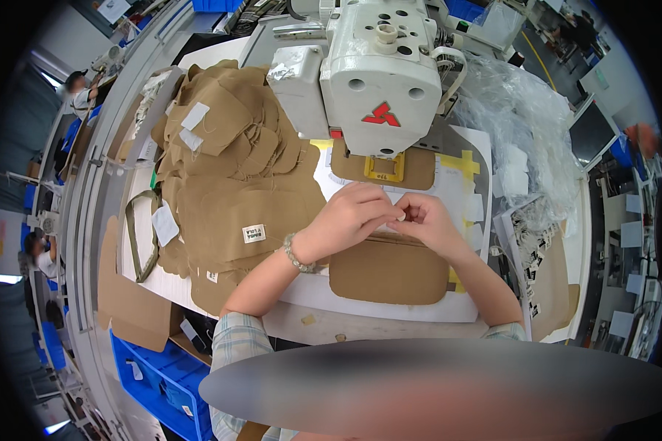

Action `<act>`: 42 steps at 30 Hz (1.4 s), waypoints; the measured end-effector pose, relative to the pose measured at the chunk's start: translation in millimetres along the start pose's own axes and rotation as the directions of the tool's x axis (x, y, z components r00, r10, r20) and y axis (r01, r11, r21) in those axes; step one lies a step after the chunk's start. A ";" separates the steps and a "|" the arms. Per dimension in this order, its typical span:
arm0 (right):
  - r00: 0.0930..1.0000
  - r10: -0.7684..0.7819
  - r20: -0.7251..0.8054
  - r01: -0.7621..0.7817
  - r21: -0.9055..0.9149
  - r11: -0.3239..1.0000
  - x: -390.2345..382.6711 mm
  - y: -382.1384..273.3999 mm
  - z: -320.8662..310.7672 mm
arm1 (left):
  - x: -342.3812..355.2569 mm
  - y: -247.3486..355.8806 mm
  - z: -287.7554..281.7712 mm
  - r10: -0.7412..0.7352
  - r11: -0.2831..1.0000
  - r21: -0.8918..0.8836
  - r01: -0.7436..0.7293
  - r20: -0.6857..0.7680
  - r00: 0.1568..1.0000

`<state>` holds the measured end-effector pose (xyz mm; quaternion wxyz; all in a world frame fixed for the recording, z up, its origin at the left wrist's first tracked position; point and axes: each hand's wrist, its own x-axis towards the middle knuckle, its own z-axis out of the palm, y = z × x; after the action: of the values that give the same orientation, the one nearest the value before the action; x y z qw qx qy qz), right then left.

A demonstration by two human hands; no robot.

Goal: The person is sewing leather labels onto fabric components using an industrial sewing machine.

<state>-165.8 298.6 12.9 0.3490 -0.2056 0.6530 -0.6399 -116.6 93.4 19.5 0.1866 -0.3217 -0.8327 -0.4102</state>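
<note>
My left hand (353,217), with a bead bracelet at the wrist, and my right hand (426,228) meet in the middle, fingertips closed round a small white piece (400,216), too small to identify. Just below them lies a brown rounded-rectangle panel (388,275) on a white sheet, with a folded brown edge partly hidden by the fingers. Beyond my hands, a white industrial sewing machine (375,73) has a yellow rectangular frame (384,167) under its head, over another brown fabric piece (423,170).
A heap of brown fabric pieces (228,132) with white labels fills the left. Crumpled clear plastic (522,125) and small labels (533,246) lie at right. A blue crate (154,382) stands below left. Two people (81,95) (44,253) work far left.
</note>
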 end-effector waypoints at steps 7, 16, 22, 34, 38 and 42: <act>0.970 -0.189 -0.153 0.107 -0.429 0.897 3.6 -3.6 4.4 | 0.3 -4.8 -4.0 -0.077 0.996 0.046 0.082 -0.096 0.992; 0.935 -0.341 -0.100 0.267 -0.438 0.859 20.0 -1.8 3.1 | -6.2 -20.0 -4.8 -0.123 0.949 0.292 0.116 0.006 0.992; 0.866 -0.486 -0.115 0.364 -0.522 0.772 37.3 8.3 -7.0 | -0.4 -37.5 -0.6 -0.028 0.915 0.403 0.018 0.020 0.999; 0.866 -0.497 0.059 0.351 -0.779 0.519 71.9 15.0 -37.2 | -3.5 -69.6 11.3 -0.023 0.764 0.639 -0.094 0.172 0.985; 0.865 -0.493 0.091 0.364 -0.791 0.493 74.1 11.3 -38.1 | -2.8 -65.4 9.0 -0.015 0.790 0.608 -0.078 0.148 0.989; 0.863 -0.493 0.111 0.380 -0.784 0.490 77.8 13.9 -39.1 | -4.0 -70.2 5.7 -0.039 0.806 0.588 -0.069 0.170 0.985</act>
<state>-243.7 271.4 -18.1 0.0064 -0.4537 0.8119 -0.3673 -162.4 64.4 -25.7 0.2075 -0.2885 -0.9295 -0.0991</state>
